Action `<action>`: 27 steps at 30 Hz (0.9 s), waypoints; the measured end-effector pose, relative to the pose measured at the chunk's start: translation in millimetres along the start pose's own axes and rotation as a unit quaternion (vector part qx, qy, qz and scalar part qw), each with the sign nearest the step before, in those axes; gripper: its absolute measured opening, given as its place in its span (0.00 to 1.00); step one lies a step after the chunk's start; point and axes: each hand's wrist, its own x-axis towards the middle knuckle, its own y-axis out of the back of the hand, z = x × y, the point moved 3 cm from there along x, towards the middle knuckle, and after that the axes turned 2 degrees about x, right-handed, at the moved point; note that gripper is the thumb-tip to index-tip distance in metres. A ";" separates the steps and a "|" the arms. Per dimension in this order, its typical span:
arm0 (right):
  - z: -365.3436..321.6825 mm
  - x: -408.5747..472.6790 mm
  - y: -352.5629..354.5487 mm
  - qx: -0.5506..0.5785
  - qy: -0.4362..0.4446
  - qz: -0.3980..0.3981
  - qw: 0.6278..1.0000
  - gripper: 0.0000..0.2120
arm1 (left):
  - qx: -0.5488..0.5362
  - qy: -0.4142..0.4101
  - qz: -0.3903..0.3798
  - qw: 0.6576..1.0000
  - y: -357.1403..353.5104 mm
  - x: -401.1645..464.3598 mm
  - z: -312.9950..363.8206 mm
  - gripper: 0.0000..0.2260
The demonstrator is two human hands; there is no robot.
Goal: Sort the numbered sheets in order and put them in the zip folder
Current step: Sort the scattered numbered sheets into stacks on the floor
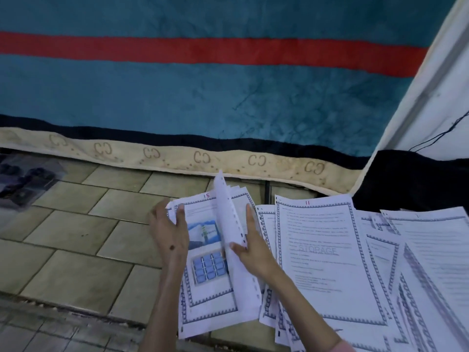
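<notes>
A small stack of white numbered sheets (pixel 208 295) lies on the tiled floor; the exposed page is marked 15 and carries blue pictures. My left hand (pixel 168 235) grips the stack's upper left edge, thumb on the page. My right hand (pixel 250 246) pinches one punched sheet (pixel 229 224) and holds it lifted on edge above the stack. To the right lies a spread of more bordered sheets, the top one (pixel 322 255) marked 11 with the word STORAGE. A clear zip folder (pixel 25 179) lies at the far left on the floor.
A teal blanket with a red stripe (pixel 203 85) hangs over a mattress edge (pixel 177 156) just behind the papers. A white upright panel (pixel 431 97) and dark cloth (pixel 406 184) stand at the right. Beige floor tiles (pixel 76 237) stretch to the left.
</notes>
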 end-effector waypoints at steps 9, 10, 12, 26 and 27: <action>4.5 -12.7 -5.9 -0.043 0.015 -0.036 0.998 0.19 | 0.107 0.038 -0.148 0.982 -12.8 -8.5 32.8 0.08; 16.5 -13.2 4.1 -0.138 0.001 0.038 0.990 0.18 | 0.090 0.032 -0.136 0.986 -3.0 -5.4 38.7 0.10; 45.8 -19.5 24.6 -0.275 -0.130 0.129 0.944 0.22 | 0.038 0.024 -0.127 0.991 17.6 -0.4 56.4 0.10; 71.4 -66.9 126.9 0.422 -0.150 0.153 0.881 0.34 | -0.183 0.089 -0.373 0.905 -43.2 -41.4 87.9 0.07; 76.2 -72.1 134.5 0.422 -0.140 0.131 0.886 0.31 | -0.175 0.103 -0.388 0.899 -58.0 -49.8 79.3 0.08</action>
